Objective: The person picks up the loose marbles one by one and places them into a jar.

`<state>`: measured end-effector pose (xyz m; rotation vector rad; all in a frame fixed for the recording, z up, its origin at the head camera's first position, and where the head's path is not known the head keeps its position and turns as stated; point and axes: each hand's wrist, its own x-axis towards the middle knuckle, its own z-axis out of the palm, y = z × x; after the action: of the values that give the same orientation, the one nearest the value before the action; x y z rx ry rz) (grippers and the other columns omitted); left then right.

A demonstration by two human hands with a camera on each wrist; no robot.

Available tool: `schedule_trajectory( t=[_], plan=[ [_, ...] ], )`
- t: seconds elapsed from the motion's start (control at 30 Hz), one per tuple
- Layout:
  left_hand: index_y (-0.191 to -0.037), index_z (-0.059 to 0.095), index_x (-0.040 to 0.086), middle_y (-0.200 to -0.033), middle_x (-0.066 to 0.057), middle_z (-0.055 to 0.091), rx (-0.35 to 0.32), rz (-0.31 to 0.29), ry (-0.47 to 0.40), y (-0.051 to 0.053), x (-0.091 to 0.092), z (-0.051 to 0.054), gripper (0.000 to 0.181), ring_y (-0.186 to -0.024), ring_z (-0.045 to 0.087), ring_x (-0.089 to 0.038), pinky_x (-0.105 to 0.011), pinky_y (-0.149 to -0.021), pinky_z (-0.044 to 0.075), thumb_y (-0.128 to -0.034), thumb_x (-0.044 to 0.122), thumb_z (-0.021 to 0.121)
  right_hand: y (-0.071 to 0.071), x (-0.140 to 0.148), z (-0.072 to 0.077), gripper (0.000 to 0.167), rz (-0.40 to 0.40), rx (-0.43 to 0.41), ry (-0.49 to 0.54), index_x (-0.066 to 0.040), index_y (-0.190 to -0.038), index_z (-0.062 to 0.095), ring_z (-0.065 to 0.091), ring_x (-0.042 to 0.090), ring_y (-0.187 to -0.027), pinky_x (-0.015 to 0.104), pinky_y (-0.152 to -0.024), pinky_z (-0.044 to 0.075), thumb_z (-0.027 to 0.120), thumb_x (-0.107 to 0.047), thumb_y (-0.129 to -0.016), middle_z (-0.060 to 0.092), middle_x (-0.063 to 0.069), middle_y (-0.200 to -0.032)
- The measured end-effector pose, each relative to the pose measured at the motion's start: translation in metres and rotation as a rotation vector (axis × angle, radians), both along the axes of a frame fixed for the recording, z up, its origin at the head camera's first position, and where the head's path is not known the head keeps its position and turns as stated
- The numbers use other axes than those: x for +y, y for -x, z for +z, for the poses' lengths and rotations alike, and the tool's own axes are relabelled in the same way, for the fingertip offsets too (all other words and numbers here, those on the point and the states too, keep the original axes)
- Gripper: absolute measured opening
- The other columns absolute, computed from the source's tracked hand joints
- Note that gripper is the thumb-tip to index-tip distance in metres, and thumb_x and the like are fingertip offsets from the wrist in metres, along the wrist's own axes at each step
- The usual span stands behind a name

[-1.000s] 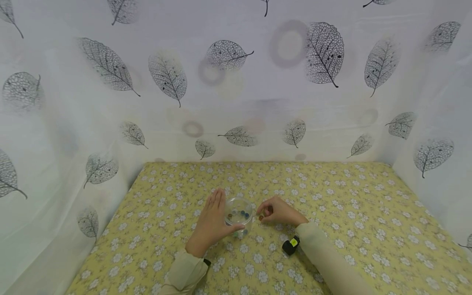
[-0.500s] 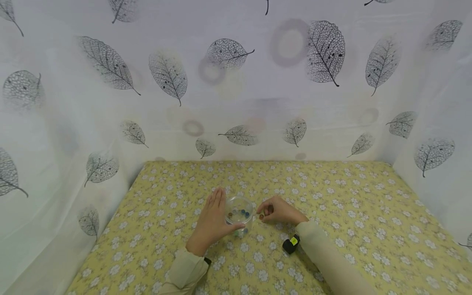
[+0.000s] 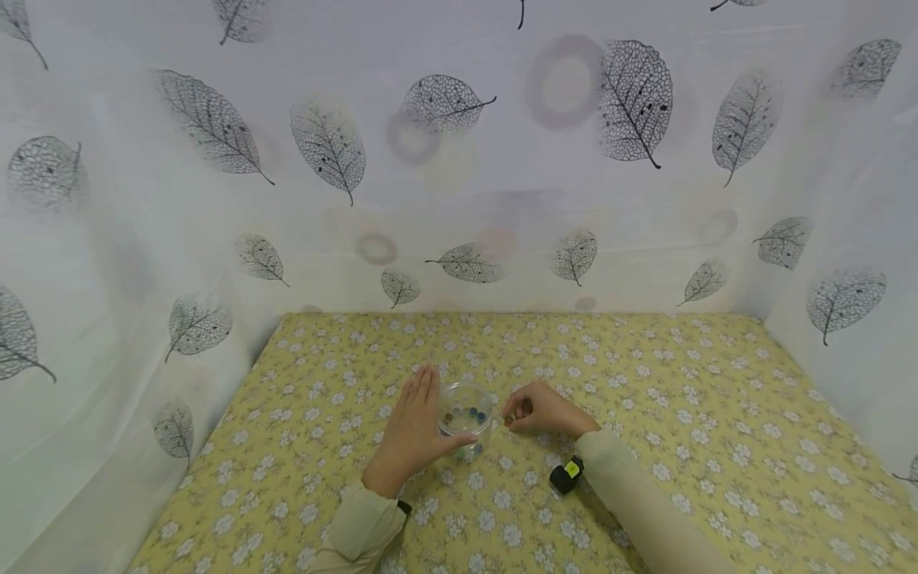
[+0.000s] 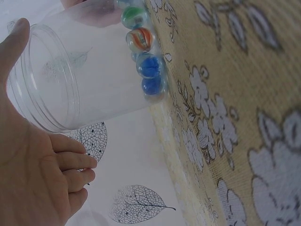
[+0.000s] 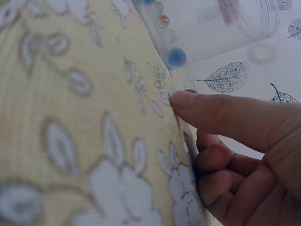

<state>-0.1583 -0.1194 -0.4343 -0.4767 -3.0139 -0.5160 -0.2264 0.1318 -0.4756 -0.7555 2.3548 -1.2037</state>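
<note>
A clear plastic jar point(image 3: 484, 434) stands upright and lidless on the cloth, with several glass marbles at its bottom. The left wrist view shows a green marble point(image 4: 133, 17), an orange-swirled marble point(image 4: 139, 40) and blue marbles point(image 4: 149, 67). My left hand point(image 3: 409, 434) lies against the jar's left side near the rim, fingers straight, thumb across the front. Right of the jar, my right hand point(image 3: 547, 410) pinches a brownish-orange marble point(image 3: 508, 420) at the cloth. Thumb and fingertips hide most of it; only a reddish sliver of the marble point(image 5: 190, 91) shows in the right wrist view.
Yellow cloth with white flowers point(image 3: 645, 383) covers the table. White curtains with leaf prints point(image 3: 502, 199) enclose it at the back and both sides. A black wrist device point(image 3: 566, 476) hangs below the right sleeve.
My right fingertips have closed in on the brownish-orange marble and shifted slightly right, so less of it shows. The left hand and the jar stay in place.
</note>
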Motion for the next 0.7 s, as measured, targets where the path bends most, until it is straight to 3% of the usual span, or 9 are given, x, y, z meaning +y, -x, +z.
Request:
schedule_trajectory(
  t=[0.43, 0.7],
  plan=[
    [-0.149, 0.013, -0.003, -0.158, -0.018, 0.009, 0.0, 0.004, -0.002, 0.0005, 0.0, -0.0009, 0.116, -0.146, 0.013, -0.033, -0.047, -0.12, 0.015, -0.074, 0.07, 0.061, 0.0011, 0.0021, -0.0009, 0.005, 0.024, 0.041, 0.006, -0.016, -0.085, 0.073, 0.047, 0.005, -0.053, 0.023, -0.051, 0.045, 0.07, -0.02, -0.085, 0.06, 0.001, -0.067],
    [-0.149, 0.013, -0.004, -0.157, -0.018, 0.009, -0.009, -0.001, -0.009, 0.0003, 0.0007, 0.0009, 0.115, -0.146, 0.013, -0.034, -0.048, -0.12, 0.014, -0.0741, 0.068, 0.063, 0.0014, 0.0069, 0.0016, 0.004, -0.027, 0.072, -0.037, -0.023, -0.088, 0.072, 0.047, 0.006, -0.056, 0.023, -0.051, 0.044, 0.069, -0.025, -0.086, 0.063, -0.004, -0.076]
  ],
)
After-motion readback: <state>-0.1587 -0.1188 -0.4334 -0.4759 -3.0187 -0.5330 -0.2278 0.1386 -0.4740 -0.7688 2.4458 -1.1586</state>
